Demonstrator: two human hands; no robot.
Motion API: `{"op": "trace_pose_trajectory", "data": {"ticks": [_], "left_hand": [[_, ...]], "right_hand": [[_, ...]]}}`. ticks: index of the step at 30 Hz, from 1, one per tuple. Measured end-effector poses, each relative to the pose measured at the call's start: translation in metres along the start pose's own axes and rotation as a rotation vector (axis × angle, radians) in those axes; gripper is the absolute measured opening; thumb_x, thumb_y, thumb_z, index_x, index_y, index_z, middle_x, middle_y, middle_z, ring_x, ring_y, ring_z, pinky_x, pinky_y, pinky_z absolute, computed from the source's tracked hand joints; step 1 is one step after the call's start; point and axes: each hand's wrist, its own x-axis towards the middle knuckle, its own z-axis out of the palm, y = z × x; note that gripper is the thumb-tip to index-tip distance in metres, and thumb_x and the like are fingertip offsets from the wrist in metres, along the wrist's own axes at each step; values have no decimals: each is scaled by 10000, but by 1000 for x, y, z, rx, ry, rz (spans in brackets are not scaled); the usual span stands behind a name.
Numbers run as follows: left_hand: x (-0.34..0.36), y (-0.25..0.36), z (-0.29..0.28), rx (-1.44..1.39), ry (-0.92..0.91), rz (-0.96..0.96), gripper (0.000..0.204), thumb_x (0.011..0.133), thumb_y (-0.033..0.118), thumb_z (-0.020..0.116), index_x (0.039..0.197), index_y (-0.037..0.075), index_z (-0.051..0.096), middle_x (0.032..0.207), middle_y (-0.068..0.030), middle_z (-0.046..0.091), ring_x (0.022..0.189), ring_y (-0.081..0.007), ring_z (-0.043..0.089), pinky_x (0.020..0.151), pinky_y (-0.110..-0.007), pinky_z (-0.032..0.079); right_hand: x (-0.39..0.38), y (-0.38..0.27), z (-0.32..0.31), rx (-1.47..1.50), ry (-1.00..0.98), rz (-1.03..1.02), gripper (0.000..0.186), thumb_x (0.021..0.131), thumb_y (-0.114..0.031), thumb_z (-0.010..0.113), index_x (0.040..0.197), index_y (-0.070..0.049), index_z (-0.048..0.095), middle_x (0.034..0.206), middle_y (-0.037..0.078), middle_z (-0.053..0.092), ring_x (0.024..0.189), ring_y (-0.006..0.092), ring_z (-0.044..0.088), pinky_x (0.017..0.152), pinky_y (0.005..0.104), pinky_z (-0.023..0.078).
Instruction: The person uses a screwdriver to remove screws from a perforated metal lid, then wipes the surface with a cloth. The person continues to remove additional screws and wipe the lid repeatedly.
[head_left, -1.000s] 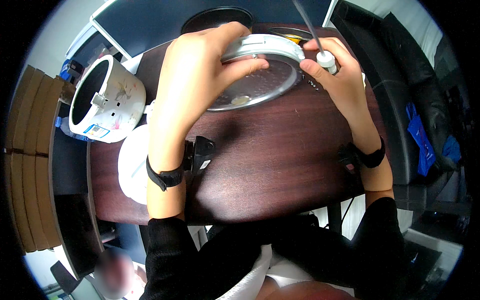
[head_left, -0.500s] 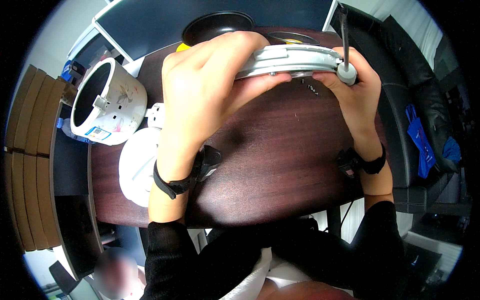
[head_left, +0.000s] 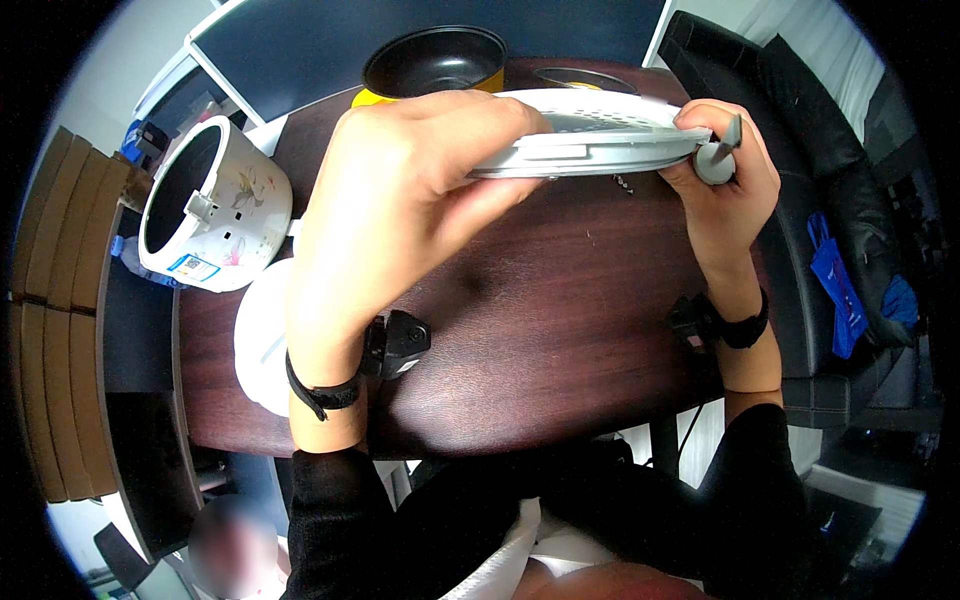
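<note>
Over the counter's point(head_left: 560, 330) far edge, left hand point(head_left: 400, 200) fingers clamp the grey lid point(head_left: 600, 135) level; right hand point(head_left: 725, 190), gripping the screwdriver point(head_left: 718, 160), should probably stay square.

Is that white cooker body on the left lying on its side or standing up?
Standing upright: the white cooker body rests on the dark table with its round opening facing up, and nothing shows inside it.

Grey round lid plate point(head_left: 600, 140) held edge-on above dark wood table point(head_left: 560, 320), gripped by left hand point(head_left: 400, 200) and right hand point(head_left: 725, 190). Screwdriver point(head_left: 718, 160) clasped in right hand. White rice cooker body point(head_left: 215, 205) at 10 o'clock; black inner pot point(head_left: 435, 60) at 12 o'clock.
</note>
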Motion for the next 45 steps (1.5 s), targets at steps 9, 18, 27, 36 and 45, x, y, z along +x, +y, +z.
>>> {"op": "trace_pose_trajectory", "data": {"ticks": [9,18,27,36,45], "left_hand": [[-1,-2,2,138,32,16,178,755,146,748,886,86,642,725,-89,640,645,-256,646,586,-336,500],[-3,-19,4,-360,120,-420,264,809,188,775,979,1,699,737,-32,680,667,-70,622,597,-201,474],[-5,-39,12,-697,166,-454,334,957,308,629,1020,-18,666,851,-18,664,785,-55,579,704,-198,455],[-2,-40,20,-554,60,-479,413,875,336,724,1083,-15,664,934,-92,706,849,-135,670,759,-250,524],[-2,-31,29,-305,-229,-453,414,761,183,818,1087,-5,645,898,-90,703,849,-130,659,777,-277,525]], "right_hand": [[2,-1,-2,-10,-3,-14,359,656,-132,869,929,-26,661,884,74,660,806,184,636,711,275,504],[1,15,4,205,-61,432,317,777,-193,817,999,-24,666,887,20,686,767,93,613,699,224,488],[1,14,5,372,-49,584,281,851,-203,761,980,5,623,887,51,707,852,78,656,712,190,493],[-2,12,7,134,-142,509,323,778,-269,817,951,-23,700,769,34,688,695,69,616,613,212,475],[-8,-2,14,14,-264,372,335,755,-297,817,924,-33,696,733,97,682,631,160,664,559,286,494]]}}
